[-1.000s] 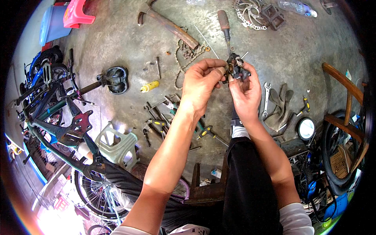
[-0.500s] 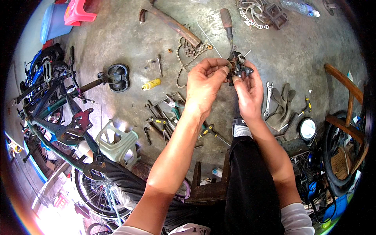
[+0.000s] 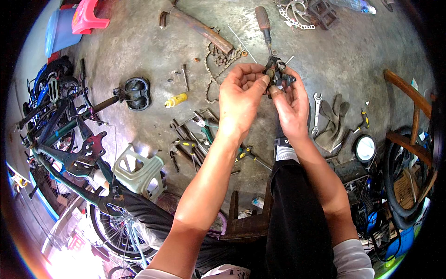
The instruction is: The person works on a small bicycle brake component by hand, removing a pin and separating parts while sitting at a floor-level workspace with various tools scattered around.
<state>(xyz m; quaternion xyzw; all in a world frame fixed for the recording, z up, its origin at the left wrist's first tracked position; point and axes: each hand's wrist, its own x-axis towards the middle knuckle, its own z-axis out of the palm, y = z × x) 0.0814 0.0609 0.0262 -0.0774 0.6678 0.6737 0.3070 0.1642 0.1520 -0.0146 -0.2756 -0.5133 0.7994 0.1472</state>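
Over the concrete floor, beyond my knees, both hands meet at a small black metal bicycle part that looks like a brake caliper. My right hand holds it from the right, its thumb against the lower side and the fingers curled behind. With thumb and forefinger, my left hand pinches a small brownish round piece at the caliper's left side. Whether that piece is attached to the caliper I cannot tell. On the floor just beyond lies a screwdriver with a brown handle. Part of the caliper is hidden by my fingers.
A hammer and a chain lie beyond my left hand. Several tools, a wrench and a grey glove lie nearer. A bicycle frame and a pale stool stand left, a wooden chair right.
The whole view has shifted slightly. The caliper has turned a little in my fingers, and the brownish round piece at my left thumb now shows more. Both hands keep their grip.
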